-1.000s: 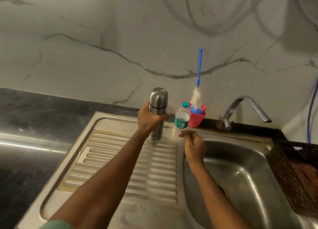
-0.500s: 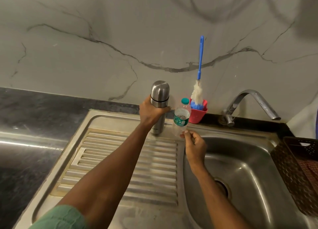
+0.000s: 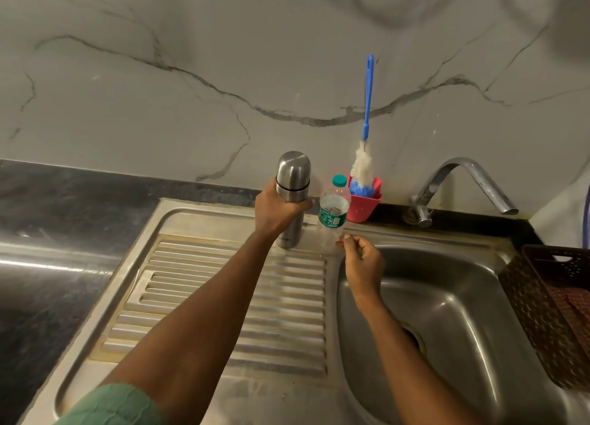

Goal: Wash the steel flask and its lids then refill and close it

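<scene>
Foreground: my green sleeve [image 3: 108, 405] and left forearm cross the ribbed drainboard [image 3: 223, 297] of the steel sink unit. The basin [image 3: 479, 322] lies to the right, its drain partly hidden behind my right forearm. A brown perforated basket [image 3: 549, 297] sits at the basin's right edge.

Middle ground: my right hand [image 3: 364, 261] is over the basin's far-left corner, fingers curled, their tips at the foot of a plastic water bottle [image 3: 333, 213]. I cannot tell whether they touch it, pinch it or hold nothing. My left hand [image 3: 277, 210] is wrapped round the steel flask [image 3: 292, 181] just below the seam of its domed outer lid, which is on. The flask stands upright at the drainboard's far edge, close to the basin side. The bottle is just beside it, leaning slightly.

Background: a pink cup [image 3: 367, 207] at the sink's far edge holds a blue-handled bottle brush [image 3: 368, 105]. The tap [image 3: 463, 181] stands farther right, with no water visible.

Hazards, as I judge them:
1. The bottle looks light and narrow-footed, so either hand could knock it into the basin as the flask is lifted.
2. A 1-handed hold on smooth steel may slip once wet, dropping the flask onto the ribs or into the basin.
3. My fingers sit so near the seam that they may block the lid from turning.
4. Lids set loose on the ribbed drainboard could roll toward the drain.
</scene>
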